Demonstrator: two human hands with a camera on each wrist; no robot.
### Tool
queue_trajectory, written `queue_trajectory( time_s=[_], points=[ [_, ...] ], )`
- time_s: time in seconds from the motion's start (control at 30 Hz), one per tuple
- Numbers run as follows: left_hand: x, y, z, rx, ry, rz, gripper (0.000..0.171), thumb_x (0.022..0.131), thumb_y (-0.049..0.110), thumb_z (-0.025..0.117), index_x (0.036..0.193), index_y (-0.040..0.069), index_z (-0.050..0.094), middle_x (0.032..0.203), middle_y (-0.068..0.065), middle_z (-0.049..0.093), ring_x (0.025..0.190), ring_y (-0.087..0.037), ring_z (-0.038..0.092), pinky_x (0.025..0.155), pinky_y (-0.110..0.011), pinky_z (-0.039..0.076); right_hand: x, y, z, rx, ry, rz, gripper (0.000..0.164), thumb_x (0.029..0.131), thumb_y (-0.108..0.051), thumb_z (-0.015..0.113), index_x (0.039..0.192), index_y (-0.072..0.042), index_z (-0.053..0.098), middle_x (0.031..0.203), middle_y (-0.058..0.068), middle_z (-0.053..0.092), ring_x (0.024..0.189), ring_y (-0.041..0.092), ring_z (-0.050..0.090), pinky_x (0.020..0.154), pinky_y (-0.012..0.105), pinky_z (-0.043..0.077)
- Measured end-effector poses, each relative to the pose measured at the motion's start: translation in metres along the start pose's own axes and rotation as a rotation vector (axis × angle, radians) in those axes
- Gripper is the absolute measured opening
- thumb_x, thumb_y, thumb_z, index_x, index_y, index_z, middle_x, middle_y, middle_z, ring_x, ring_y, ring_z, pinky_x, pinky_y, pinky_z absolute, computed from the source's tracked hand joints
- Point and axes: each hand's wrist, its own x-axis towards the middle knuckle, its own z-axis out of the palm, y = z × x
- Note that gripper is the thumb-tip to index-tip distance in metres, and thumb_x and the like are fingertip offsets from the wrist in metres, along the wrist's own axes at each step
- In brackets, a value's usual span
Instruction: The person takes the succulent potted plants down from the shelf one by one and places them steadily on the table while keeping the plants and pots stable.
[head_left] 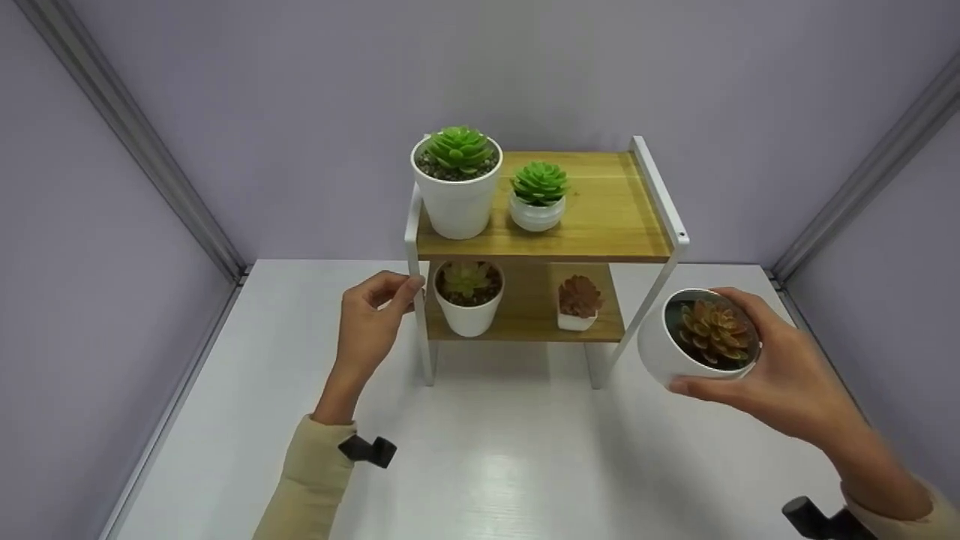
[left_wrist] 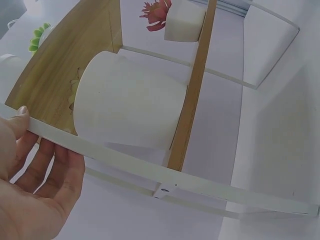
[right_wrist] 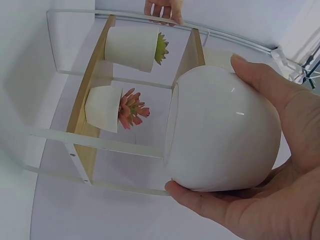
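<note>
My left hand [head_left: 369, 322] is at the left side of a two-tier shelf [head_left: 600, 202]. In the left wrist view its thumb rests on the white frame bar [left_wrist: 125, 162] and the fingers curl behind it. Off the shelf's right side, my right hand [head_left: 799, 371] grips a round white pot [right_wrist: 225, 130], thumb on one side and fingers on the other. An orange-brown succulent [head_left: 712, 332] fills that pot, which tilts toward the head camera. In the right wrist view the pot covers part of the shelf.
On the top board stand a large potted green succulent [head_left: 457, 199] and a small one [head_left: 538, 214]. The lower board holds a white-potted succulent [head_left: 470, 315] at left and a reddish one [head_left: 579, 298] at right. Pale walls [head_left: 525, 67] enclose the white table [head_left: 480, 450].
</note>
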Motion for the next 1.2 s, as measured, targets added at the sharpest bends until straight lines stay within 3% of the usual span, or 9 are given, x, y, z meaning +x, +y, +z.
queue_trajectory(
  time_s=[0.17, 0.4, 0.5, 0.73, 0.9, 1.0, 1.2],
  points=[
    [-0.001, 0.002, 0.0, 0.012, -0.008, 0.003, 0.024, 0.101, 0.021, 0.073, 0.101, -0.002, 0.077, 0.097, -0.011, 0.075, 0.101, -0.019, 0.074, 0.085, -0.028, 0.064, 0.002, 0.005, 0.002, 0.007, 0.002, 0.011, 0.105, 0.071, -0.041, 0.099, 0.157, -0.02, 0.042, 0.135, 0.011, 0.062, 0.106, 0.016, 0.056, 0.077, 0.017, 0.049],
    [-0.001, 0.003, 0.001, 0.03, -0.018, -0.011, 0.025, 0.102, 0.024, 0.072, 0.103, 0.0, 0.076, 0.098, -0.01, 0.074, 0.104, -0.018, 0.073, 0.087, -0.031, 0.065, 0.004, 0.014, 0.003, 0.025, 0.026, 0.006, 0.103, 0.072, -0.035, 0.099, 0.156, -0.018, 0.043, 0.137, 0.013, 0.06, 0.108, 0.007, 0.051, 0.08, 0.014, 0.044],
    [-0.001, 0.002, 0.001, 0.04, -0.023, -0.015, 0.026, 0.102, 0.025, 0.072, 0.104, -0.001, 0.075, 0.1, -0.011, 0.074, 0.106, -0.019, 0.073, 0.088, -0.031, 0.064, 0.006, 0.017, 0.003, 0.015, 0.032, 0.018, 0.103, 0.072, -0.037, 0.099, 0.156, -0.018, 0.042, 0.137, 0.013, 0.06, 0.111, 0.013, 0.052, 0.081, 0.015, 0.043],
    [0.0, 0.0, 0.001, 0.006, -0.016, 0.001, 0.025, 0.102, 0.022, 0.072, 0.103, -0.002, 0.075, 0.101, -0.019, 0.073, 0.106, -0.025, 0.074, 0.09, -0.041, 0.065, 0.011, 0.023, 0.0, 0.006, 0.051, 0.037, 0.106, 0.073, -0.037, 0.098, 0.158, -0.016, 0.04, 0.139, 0.02, 0.058, 0.118, 0.03, 0.053, 0.083, 0.034, 0.043],
    [0.0, 0.0, 0.002, 0.003, -0.013, 0.007, 0.019, 0.101, 0.024, 0.072, 0.099, 0.005, 0.076, 0.097, -0.011, 0.073, 0.107, -0.031, 0.074, 0.089, -0.039, 0.065, 0.015, 0.027, -0.001, 0.009, 0.068, 0.046, 0.108, 0.073, -0.036, 0.098, 0.16, -0.013, 0.038, 0.141, 0.024, 0.057, 0.119, 0.034, 0.053, 0.085, 0.04, 0.043],
    [0.0, 0.0, 0.001, 0.012, -0.018, 0.003, 0.022, 0.102, 0.025, 0.072, 0.1, 0.004, 0.076, 0.097, -0.01, 0.074, 0.108, -0.03, 0.074, 0.09, -0.042, 0.065, 0.017, 0.03, -0.001, 0.017, 0.073, 0.045, 0.107, 0.073, -0.035, 0.098, 0.159, -0.012, 0.038, 0.141, 0.023, 0.057, 0.118, 0.031, 0.052, 0.086, 0.04, 0.042],
    [-0.001, 0.002, 0.0, 0.019, -0.028, 0.009, 0.028, 0.102, 0.025, 0.072, 0.103, -0.002, 0.074, 0.101, -0.02, 0.073, 0.106, -0.027, 0.075, 0.092, -0.047, 0.064, 0.023, 0.036, -0.001, 0.023, 0.109, 0.038, 0.104, 0.072, -0.034, 0.099, 0.157, -0.014, 0.043, 0.138, 0.017, 0.06, 0.108, 0.005, 0.047, 0.086, 0.029, 0.039]
  ],
)
